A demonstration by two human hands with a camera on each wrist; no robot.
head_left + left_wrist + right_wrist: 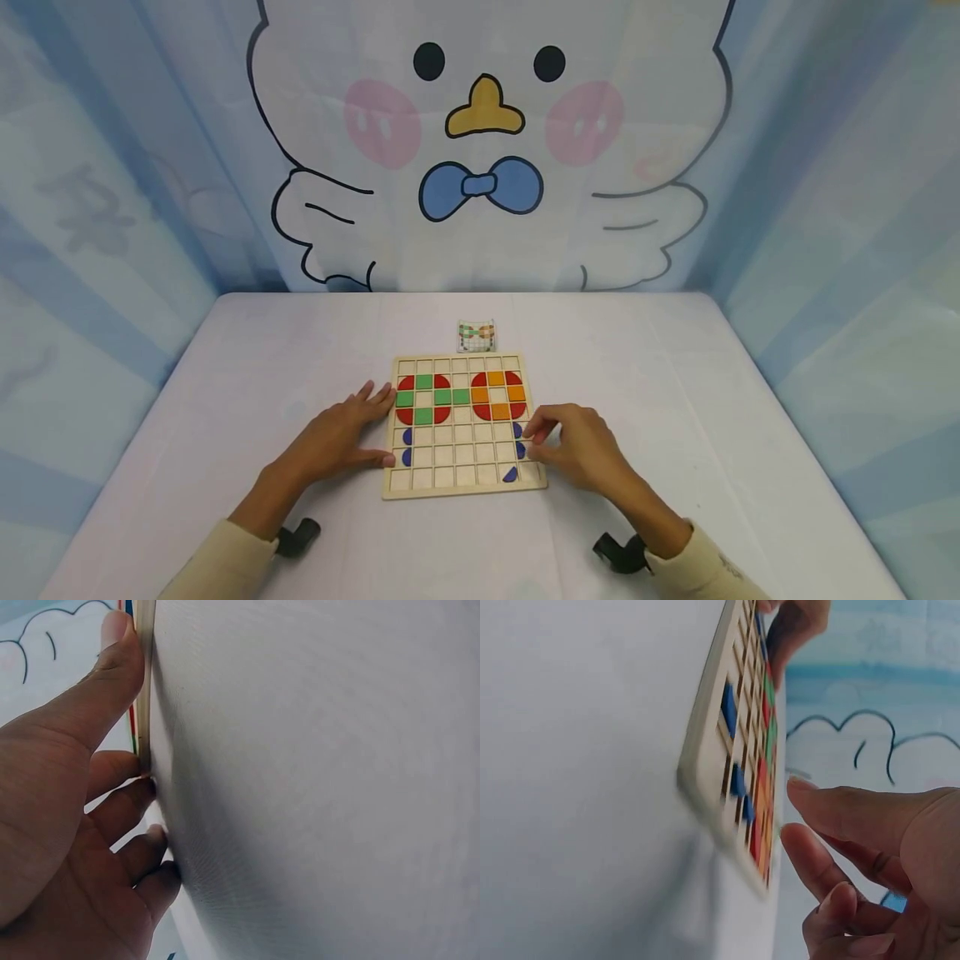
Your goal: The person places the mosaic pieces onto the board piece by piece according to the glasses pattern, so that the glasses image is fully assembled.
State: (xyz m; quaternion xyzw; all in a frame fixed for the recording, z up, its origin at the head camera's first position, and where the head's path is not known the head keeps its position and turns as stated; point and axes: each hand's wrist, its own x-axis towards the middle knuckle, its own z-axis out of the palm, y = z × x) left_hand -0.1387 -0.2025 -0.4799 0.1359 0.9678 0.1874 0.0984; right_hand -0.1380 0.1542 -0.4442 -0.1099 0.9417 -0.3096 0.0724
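Observation:
A wooden grid board [465, 475] lies flat, with red, green and orange pieces forming two ring shapes in its upper rows. My left hand [345, 435] rests at the board's left edge, fingers spread, thumb on its lower left rim; in the left wrist view the thumb [124, 664] lies along the edge. Two blue half-round pieces [407, 457] sit near that thumb. My right hand [581, 446] hovers at the right edge beside two more blue pieces [520, 450]. In the right wrist view its thumb and index finger [806, 859] are apart with nothing between them. Another blue piece [729, 709] lies tilted in the bottom row.
Just behind the board stands a small pattern card [477, 336] with a bow-like design. A white cloth covers the table [637, 358]. Curtains with a cartoon bird [480, 108] close off the back and sides. Dark wrist cameras [621, 553] are strapped near the sleeves.

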